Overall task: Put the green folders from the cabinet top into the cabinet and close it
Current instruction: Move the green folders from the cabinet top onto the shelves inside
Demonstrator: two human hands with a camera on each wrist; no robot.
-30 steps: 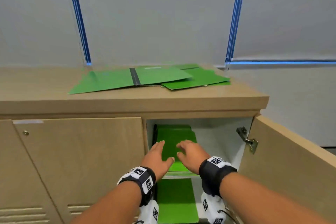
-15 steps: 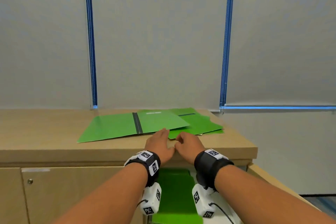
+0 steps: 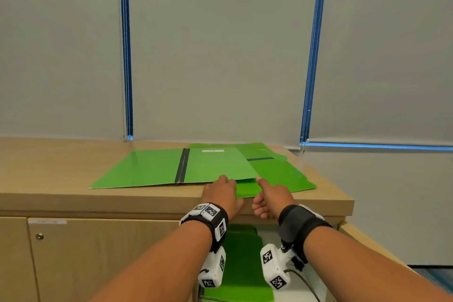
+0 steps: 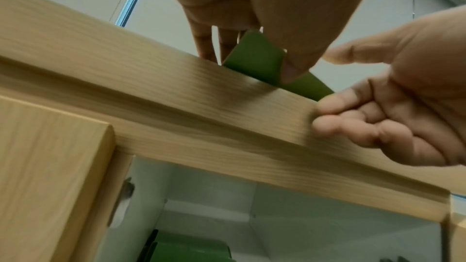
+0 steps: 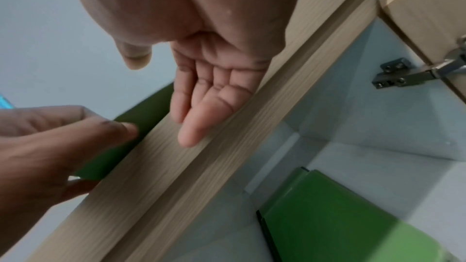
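Several green folders lie on the cabinet top (image 3: 61, 179). The topmost one (image 3: 152, 169) lies spread open with a black spine, over others (image 3: 279, 174) to its right. My left hand (image 3: 220, 191) pinches a folder's front corner (image 4: 254, 57), thumb (image 4: 290, 67) beneath and fingers above. My right hand (image 3: 267, 195) is just beside it at the top's front edge, with one digit stretched toward the folder. Its other fingers (image 5: 209, 107) are loosely curled and hold nothing. More green folders (image 3: 245, 252) lie inside the open compartment below.
The compartment's door (image 3: 355, 230) stands open at the right, with its hinge (image 5: 416, 73) visible. A closed door (image 3: 98, 252) is on the left. Grey blinds with blue cords (image 3: 311, 56) hang behind the cabinet.
Both hands came up out of the compartment to the cabinet top's front edge, and the view lifted with them. My left hand has taken hold of a folder's corner.
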